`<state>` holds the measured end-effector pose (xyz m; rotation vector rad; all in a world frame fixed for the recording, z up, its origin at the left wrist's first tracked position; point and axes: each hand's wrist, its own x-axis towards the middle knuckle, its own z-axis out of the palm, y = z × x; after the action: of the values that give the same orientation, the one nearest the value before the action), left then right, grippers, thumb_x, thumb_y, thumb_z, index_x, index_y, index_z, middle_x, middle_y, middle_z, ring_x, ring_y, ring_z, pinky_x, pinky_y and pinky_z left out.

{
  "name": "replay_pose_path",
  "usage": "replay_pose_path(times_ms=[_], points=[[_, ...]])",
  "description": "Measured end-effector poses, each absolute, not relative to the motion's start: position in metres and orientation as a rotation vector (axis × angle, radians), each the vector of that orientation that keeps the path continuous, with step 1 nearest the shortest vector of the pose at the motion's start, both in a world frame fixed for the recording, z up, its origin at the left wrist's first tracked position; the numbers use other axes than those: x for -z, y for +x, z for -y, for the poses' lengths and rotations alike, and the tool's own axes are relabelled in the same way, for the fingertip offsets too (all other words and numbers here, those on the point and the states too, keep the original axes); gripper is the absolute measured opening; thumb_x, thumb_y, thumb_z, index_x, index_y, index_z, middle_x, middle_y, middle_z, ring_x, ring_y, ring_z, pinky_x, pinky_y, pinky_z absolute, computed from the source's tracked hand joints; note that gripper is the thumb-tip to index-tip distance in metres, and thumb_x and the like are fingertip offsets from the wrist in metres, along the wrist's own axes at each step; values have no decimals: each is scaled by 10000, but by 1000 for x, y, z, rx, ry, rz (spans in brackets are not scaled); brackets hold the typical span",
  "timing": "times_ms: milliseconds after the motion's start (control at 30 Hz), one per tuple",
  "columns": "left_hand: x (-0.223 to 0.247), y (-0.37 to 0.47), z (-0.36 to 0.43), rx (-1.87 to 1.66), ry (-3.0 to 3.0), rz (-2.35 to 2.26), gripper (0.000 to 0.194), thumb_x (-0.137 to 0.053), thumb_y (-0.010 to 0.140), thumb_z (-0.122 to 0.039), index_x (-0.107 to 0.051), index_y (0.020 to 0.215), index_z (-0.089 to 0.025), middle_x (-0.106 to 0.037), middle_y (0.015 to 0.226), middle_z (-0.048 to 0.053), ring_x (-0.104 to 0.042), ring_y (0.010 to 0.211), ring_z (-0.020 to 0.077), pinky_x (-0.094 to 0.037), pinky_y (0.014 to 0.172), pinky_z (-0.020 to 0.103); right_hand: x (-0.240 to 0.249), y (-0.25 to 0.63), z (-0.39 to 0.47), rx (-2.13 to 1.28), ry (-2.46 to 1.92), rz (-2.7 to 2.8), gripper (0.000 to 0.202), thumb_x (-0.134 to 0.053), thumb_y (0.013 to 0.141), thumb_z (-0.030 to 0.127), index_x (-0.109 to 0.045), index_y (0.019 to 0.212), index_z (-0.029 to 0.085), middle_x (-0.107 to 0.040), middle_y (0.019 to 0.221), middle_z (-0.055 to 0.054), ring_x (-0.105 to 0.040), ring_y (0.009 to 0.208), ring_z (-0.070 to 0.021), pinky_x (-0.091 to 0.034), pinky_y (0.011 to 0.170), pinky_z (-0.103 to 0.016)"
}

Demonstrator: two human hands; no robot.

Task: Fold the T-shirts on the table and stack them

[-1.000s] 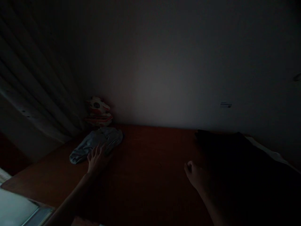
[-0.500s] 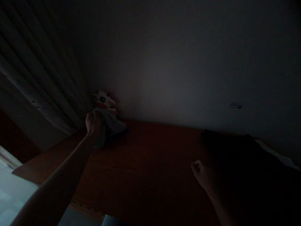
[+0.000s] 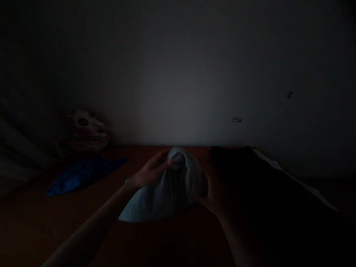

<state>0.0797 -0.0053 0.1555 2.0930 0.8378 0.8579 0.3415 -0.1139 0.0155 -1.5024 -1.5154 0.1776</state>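
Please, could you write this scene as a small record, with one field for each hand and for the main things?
left hand: left hand at the upper left of the grey cloth
right hand: right hand at the cloth's right side
grip: too dark to judge how firm
grey cloth: bunched, raised to a rounded peak
left side: blue cloth on the brown table; white-and-red figure behind it
right side: large black item, pale strip along its far edge
background: plain wall with small dark print
lighting: very dim
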Motion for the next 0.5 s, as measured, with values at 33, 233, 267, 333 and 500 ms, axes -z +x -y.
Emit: replay_pose_path(times_ms=[33,233,267,333,500], points=[[-135,88,9,-709,2163,-809,552,-548,920,-580,-575,1380,-277,-680,1344,54,-642,1233,281,-546,1008,417,-18,340,115,-196,-1483,1560,902,-819,682,515,-462,1455,218,-580,1439,-168,-580,1286,-347,-481,1052,-501],[-34,92,18,-365,2734,-838,948,-778,716,-568,-425,1541,-264,-339,1648,126,-313,1509,385,-258,1232,593,-3,345,107,-357,-1592,1412,334,-713,810,473,-751,1080,280,-768,1136,-101,-713,1077,-320,-576,895,-437],[-26,88,17,-342,2775,-824,966,-769,729,-562,-387,1562,-257,-297,1664,130,-289,1519,385,-254,1231,603,-2,347,107,-409,-1616,1370,310,-699,818,507,-768,1014,277,-786,1063,-94,-730,1025,-318,-589,841,-421],[-18,80,14,-345,2807,-826,831,-693,826,-495,-383,1564,-268,-295,1667,113,-326,1508,358,-306,1216,580,-6,352,108,-499,-1669,1251,348,-652,843,580,-783,930,270,-801,954,-79,-750,950,-308,-595,773,-393],[-21,77,-10,-423,2591,-983,503,-471,966,-373,-557,1444,-244,-616,1450,91,-613,1293,289,-479,1112,459,-24,374,99,-593,-1680,1221,474,-656,824,670,-796,989,248,-806,955,-65,-758,923,-277,-570,842,-384]])
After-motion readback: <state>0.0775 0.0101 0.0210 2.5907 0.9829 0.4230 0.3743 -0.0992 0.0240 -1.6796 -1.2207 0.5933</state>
